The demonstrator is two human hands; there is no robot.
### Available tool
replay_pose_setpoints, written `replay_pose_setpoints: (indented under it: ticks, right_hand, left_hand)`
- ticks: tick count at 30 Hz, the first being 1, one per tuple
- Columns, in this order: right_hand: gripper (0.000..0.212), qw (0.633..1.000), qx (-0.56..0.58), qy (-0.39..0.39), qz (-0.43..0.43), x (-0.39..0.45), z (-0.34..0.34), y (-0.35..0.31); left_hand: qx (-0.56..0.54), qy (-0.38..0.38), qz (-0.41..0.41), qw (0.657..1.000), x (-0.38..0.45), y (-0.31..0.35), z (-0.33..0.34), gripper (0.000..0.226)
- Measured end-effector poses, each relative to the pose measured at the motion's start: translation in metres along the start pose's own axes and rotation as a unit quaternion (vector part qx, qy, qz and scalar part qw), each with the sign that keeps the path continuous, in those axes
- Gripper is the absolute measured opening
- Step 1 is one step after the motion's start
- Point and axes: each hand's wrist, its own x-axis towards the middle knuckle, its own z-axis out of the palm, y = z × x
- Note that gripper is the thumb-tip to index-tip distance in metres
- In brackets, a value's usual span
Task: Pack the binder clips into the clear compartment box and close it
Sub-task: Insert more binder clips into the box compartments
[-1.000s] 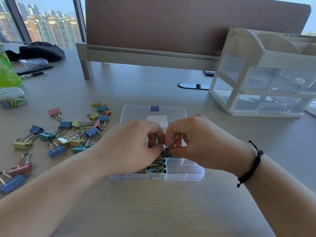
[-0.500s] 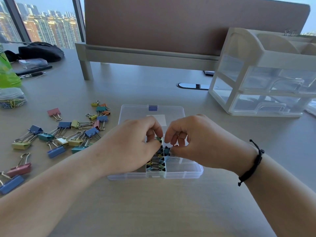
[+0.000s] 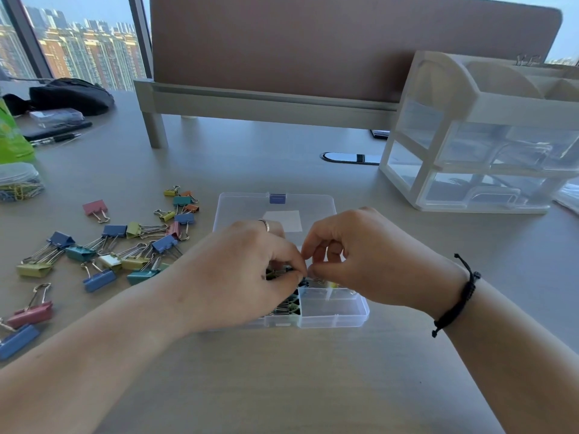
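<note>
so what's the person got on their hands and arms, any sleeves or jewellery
Both forearms are bare, with no sleeves in view. The left hand wears a thin metal ring on one of its fingers. The right hand has no ring that shows; its wrist carries a black braided cord bracelet with knotted loose ends.

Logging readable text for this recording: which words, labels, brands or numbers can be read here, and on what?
None can be read.
White label on the clear box lid: looks blank, partly behind the hands.
Blue latch: any marking is too small to read.
Green bag at the left edge: pale print, too blurred to read.
Pen: too small to tell.
</note>
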Motion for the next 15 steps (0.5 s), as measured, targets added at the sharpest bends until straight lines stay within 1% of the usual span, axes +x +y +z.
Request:
replay_pose_setpoints:
  ticks: [4, 9, 12, 15]
  right_hand:
    - [0.011, 1.0, 0.003, 0.017, 0.005, -0.0006, 0.0, 0.0004]
    - [0.012, 0.996, 0.053, 0.065, -0.012, -0.0025, -0.0005, -0.0061]
    - [0.01, 0.995, 0.074, 0.069, -0.017, -0.0017, 0.0026, -0.0078]
    - [0.016, 0.995, 0.073, 0.066, -0.02, -0.0003, 0.0061, -0.0071]
  left_hand:
    - [0.005, 0.015, -0.005, 1.0, 0.0002, 0.0024, 0.0007, 0.018]
    - [0.0, 0.001, -0.035, 0.999, 0.0007, 0.0036, 0.0016, 0.019]
    - [-0.009, -0.011, -0.047, 0.999, 0.0011, 0.0066, -0.0006, 0.019]
    - [-0.007, -0.017, -0.062, 0.998, 0.0018, 0.009, -0.0029, 0.026]
